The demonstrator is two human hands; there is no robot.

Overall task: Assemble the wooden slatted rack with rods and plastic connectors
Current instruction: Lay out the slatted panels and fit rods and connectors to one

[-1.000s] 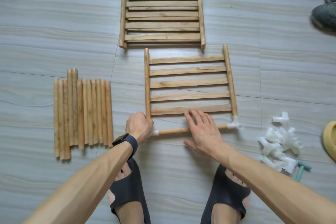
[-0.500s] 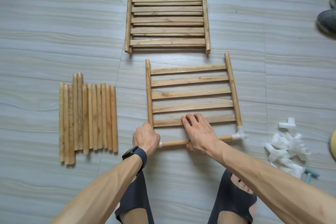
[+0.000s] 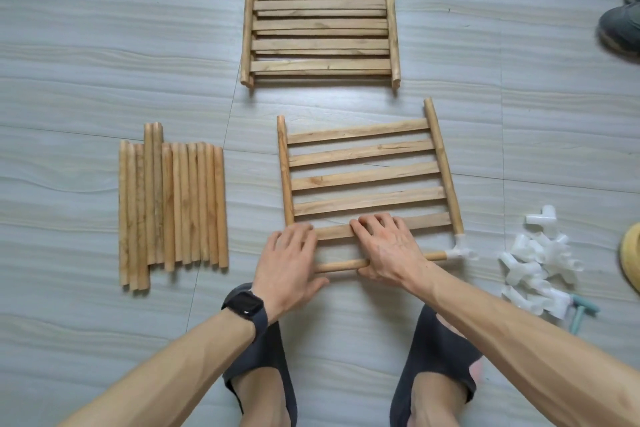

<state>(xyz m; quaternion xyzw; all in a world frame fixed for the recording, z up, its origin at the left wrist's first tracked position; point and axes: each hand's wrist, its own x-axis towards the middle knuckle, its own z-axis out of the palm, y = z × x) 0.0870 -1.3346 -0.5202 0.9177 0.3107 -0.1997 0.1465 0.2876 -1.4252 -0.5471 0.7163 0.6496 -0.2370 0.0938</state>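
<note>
head view: a slatted panel (image 3: 367, 177) lies flat on the grey tile floor (image 3: 86, 62), just in front of the person's slippers (image 3: 263, 371). a rod (image 3: 343, 265) runs along its near edge into a white connector (image 3: 459, 253) at the right corner. the left hand (image 3: 287, 260) lies flat over the left near corner, fingers (image 3: 298, 236) loosely spread, tips touching the nearest slat, thumb beside the rod's left end. the right hand (image 3: 388, 250) covers the rod's middle, fingers side by side and bent, tips on the nearest slat, thumb on the rod's near side; whether it grips the rod i cannot tell. loose rods (image 3: 173, 204) lie well to the left, stacked panels (image 3: 322, 28) beyond, spare connectors (image 3: 540, 267) to the right. a watch (image 3: 247, 305) sits on the left wrist.
</note>
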